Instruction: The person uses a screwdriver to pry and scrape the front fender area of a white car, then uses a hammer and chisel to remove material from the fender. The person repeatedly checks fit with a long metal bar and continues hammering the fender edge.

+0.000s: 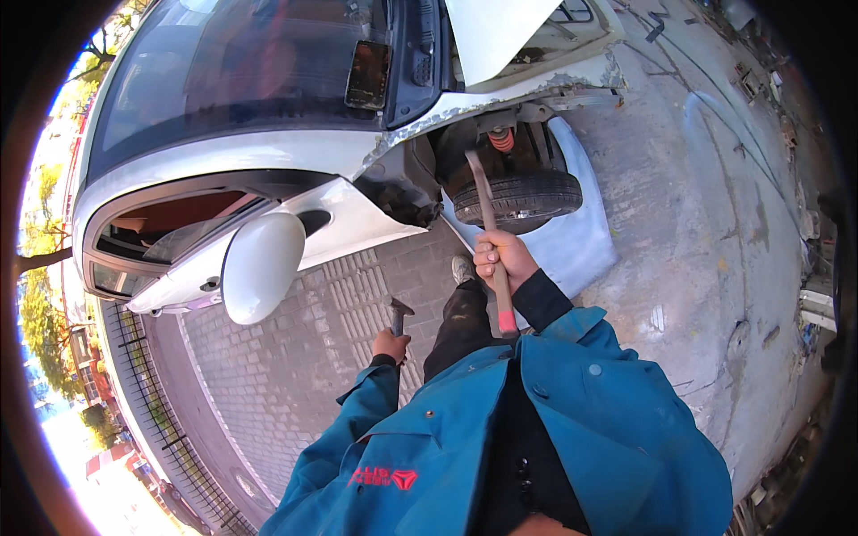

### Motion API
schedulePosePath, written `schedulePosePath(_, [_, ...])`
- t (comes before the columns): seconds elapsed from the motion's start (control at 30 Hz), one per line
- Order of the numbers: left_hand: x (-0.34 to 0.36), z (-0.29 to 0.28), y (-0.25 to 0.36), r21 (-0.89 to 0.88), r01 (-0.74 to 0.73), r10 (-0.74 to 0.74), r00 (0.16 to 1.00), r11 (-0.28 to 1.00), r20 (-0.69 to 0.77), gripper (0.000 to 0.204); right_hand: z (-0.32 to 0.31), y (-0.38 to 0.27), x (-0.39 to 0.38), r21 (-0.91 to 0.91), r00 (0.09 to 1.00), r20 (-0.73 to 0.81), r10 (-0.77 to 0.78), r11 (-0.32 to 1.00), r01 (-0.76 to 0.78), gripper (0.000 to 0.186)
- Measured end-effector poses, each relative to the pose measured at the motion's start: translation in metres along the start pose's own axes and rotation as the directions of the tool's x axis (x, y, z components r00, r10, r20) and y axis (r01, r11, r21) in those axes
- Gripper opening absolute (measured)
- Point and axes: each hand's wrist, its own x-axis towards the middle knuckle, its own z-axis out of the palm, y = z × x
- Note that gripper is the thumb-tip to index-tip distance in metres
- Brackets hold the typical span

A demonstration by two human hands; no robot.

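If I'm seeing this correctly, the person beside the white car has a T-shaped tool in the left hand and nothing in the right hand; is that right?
Not quite: the right hand isn't empty. The head view shows it gripping a long tool. The left hand does hold the T-shaped tool, beside the white car.

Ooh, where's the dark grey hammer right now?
In the head view, the dark grey hammer is left of centre, gripped in the person's left hand, below and to the right of the white side mirror.
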Motion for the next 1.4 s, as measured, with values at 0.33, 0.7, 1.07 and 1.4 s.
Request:
schedulePosePath(0.33, [-0.129,0.055,-0.138,-0.037,0.172,-0.175,0.979,0.984,-0.102,0.03,-0.072,0.056,0.0,0.083,0.985,-0.131,0.109,0.992,-0.099,0.026])
schedulePosePath(0.7, [-0.117,0.014,-0.164,0.214,0.076,-0.073,0.997,0.974,-0.019,0.035,0.028,0.041,0.005,0.038,0.956,0.291,-0.034,0.999,0.024,0.011])
schedulePosePath(1.07, [-0.077,-0.039,-0.105,0.031,0.051,-0.052,0.998,0.998,0.027,0.028,0.038,0.09,0.028,0.29,0.974,-0.226,-0.011,0.954,0.078,0.019])
schedulePosePath(1.4, [-0.075,-0.045,-0.14,0.366,0.059,-0.081,0.996,0.929,0.045,0.036,0.038,0.07,0.007,0.031,0.972,-0.232,-0.047,0.998,0.056,0.021])
